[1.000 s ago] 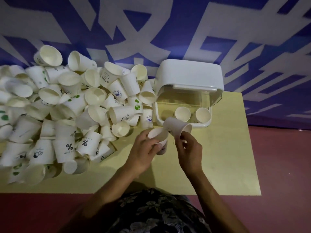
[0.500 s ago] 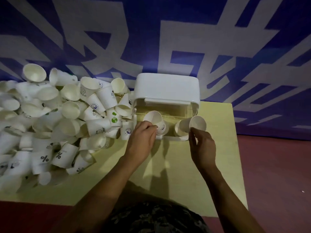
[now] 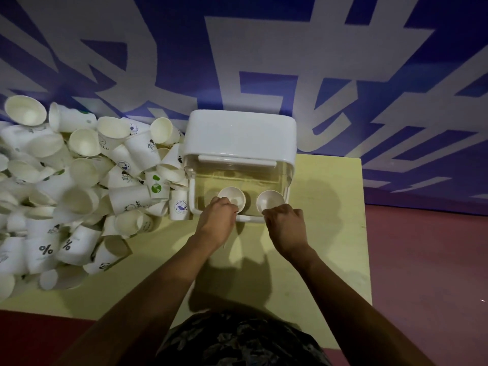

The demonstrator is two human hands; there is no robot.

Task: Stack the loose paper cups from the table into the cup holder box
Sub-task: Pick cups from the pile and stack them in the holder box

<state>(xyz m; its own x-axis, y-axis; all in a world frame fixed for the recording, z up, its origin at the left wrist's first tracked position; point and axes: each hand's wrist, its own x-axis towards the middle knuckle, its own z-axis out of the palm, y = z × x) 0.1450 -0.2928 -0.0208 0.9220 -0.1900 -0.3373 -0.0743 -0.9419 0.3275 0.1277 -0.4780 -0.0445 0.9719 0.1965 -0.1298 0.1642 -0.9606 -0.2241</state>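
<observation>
Both arms stretched forward over yellow table (image 3: 330, 233). Left hand (image 3: 216, 220) curled, gripped left cup (image 3: 232, 198) at cup holder box (image 3: 239, 143) opening. Right hand (image 3: 286, 224) curled, gripped right cup (image 3: 269, 199) beside it. Loose cup pile (image 3: 79, 191) lay left of box.

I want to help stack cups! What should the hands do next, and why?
Probably let go of both cups and reach for more. The left hand and right hand each hold a cup already at the box opening, and a big pile waits on the table.
</observation>
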